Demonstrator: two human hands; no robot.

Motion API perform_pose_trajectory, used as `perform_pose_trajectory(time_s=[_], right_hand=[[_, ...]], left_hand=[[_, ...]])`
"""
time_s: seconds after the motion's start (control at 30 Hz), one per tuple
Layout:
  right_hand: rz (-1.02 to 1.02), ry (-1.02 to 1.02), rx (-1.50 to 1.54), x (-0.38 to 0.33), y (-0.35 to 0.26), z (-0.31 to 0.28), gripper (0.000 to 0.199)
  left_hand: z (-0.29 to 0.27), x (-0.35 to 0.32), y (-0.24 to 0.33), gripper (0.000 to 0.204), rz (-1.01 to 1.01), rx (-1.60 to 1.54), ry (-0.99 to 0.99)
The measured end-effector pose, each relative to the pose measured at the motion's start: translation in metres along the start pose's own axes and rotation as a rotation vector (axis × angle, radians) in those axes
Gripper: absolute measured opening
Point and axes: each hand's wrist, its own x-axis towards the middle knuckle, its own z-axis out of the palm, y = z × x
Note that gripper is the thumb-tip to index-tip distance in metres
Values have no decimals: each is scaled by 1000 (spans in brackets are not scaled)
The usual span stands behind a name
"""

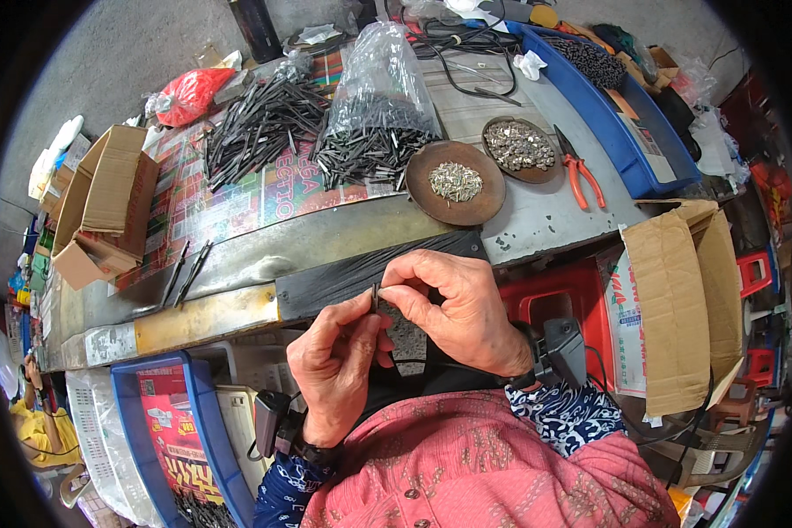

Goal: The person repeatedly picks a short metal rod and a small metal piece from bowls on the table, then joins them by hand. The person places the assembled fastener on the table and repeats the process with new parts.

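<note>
From here I see a bulging red bag [189, 95] near an open cardboard box [97, 189] on the surface [559, 216]. A brown carton [669, 308] stands to the right; someone in yellow [51, 437] is off at the far left.

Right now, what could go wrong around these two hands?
The small dark piece pinched in the left hand, with the right hand close by, might slip; being small and held over the lap, not the bench, it could be hard to find.

The shallow brown dish of tiny metallic bits sits near the bench's front edge, so a careless forearm might knock it and scatter them.
</note>
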Motion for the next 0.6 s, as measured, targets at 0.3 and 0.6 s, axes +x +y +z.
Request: perform_pose_trajectory(time_s=[0.3, 0.6], right_hand=[[-70, 17, -52, 0, 5, 4, 11], [-139, 64, -118, 0, 5, 9, 12]], left_hand=[[-3, -1, -4, 20, 48, 109, -32], [-2, 0, -5, 20, 20, 60, -17]])
